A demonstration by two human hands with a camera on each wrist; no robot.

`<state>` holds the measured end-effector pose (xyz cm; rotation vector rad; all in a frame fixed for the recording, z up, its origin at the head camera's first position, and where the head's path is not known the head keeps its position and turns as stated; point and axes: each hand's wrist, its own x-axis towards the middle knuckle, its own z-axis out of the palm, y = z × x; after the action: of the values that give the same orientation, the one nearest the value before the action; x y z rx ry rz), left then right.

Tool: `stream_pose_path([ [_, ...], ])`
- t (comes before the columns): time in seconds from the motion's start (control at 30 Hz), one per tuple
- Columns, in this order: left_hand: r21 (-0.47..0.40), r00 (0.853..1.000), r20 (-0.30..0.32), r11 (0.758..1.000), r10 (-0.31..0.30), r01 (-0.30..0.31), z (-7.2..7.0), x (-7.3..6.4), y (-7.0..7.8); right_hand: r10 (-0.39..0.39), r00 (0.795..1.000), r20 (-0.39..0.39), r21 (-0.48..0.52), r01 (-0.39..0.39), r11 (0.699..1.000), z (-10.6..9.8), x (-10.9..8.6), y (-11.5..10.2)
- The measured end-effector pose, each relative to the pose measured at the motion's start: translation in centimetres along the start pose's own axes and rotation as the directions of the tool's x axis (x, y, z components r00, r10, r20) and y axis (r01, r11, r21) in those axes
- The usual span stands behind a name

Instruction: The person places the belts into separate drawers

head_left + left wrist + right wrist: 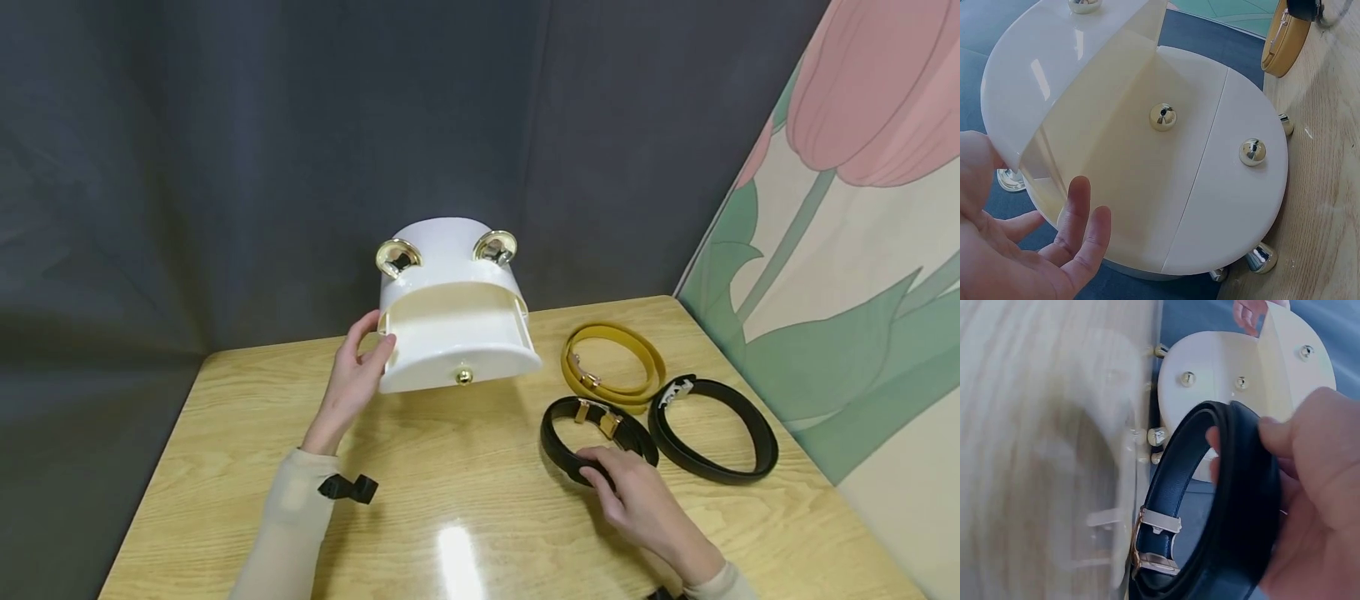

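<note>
A white rounded cabinet point(444, 237) with gold knobs has its top drawer point(450, 364) pulled out. My left hand point(357, 367) holds the left end of the drawer front between thumb and forefinger. In the left wrist view its other fingers point(1079, 194) spread loosely beside the cabinet front. My right hand point(633, 496) grips a coiled black belt point(558, 446) with a gold buckle. In the right wrist view the thumb lies on the belt's outer side and fingertips show inside the coil.
A coiled mustard-yellow belt point(656, 367) lies on the wooden table point(427, 467) behind the gripped belt. Right of it lies another coiled black belt point(765, 433) with a silver buckle. A dark curtain point(420, 108) stands behind, and a tulip-patterned panel point(832, 333) along the right.
</note>
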<state>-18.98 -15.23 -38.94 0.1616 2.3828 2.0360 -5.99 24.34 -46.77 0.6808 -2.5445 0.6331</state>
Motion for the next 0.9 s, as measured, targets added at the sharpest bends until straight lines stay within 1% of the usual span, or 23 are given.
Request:
stream_pose_path([
  [0.1, 0.004, 1.000, 0.001, 1.000, 0.001, -0.001, 0.0, 0.0, -0.2, 0.000, 0.999, -0.041, 0.035, 0.002, 0.999, -0.3, 0.0, 0.1],
  [0.23, 0.015, 1.000, -0.005, 1.000, 0.010, -0.010, 0.0, 0.0, -0.3, -0.020, 0.996, -0.092, 0.072, 0.027, 0.997, -0.5, 0.1, 0.2],
  [0.37, 0.013, 1.000, -0.005, 1.000, 0.023, -0.023, 0.1, 0.0, -0.2, -0.026, 0.992, -0.124, 0.108, 0.040, 0.993, -0.7, 0.2, 0.2],
  [0.57, 0.015, 1.000, -0.005, 1.000, 0.027, -0.027, 0.0, 0.0, -0.4, -0.023, 0.989, -0.145, 0.167, 0.047, 0.985, -1.0, 0.2, 0.2],
  [0.77, 0.025, 0.999, -0.005, 0.999, 0.038, -0.037, 0.1, 0.2, -0.4, 0.003, 0.985, -0.170, 0.245, 0.039, 0.969, -1.3, 0.4, 0.4],
  [0.9, 0.021, 0.999, -0.013, 0.999, 0.032, -0.031, 0.1, 0.1, -0.6, 0.019, 0.986, -0.165, 0.277, 0.027, 0.961, -1.7, 0.7, 0.4],
])
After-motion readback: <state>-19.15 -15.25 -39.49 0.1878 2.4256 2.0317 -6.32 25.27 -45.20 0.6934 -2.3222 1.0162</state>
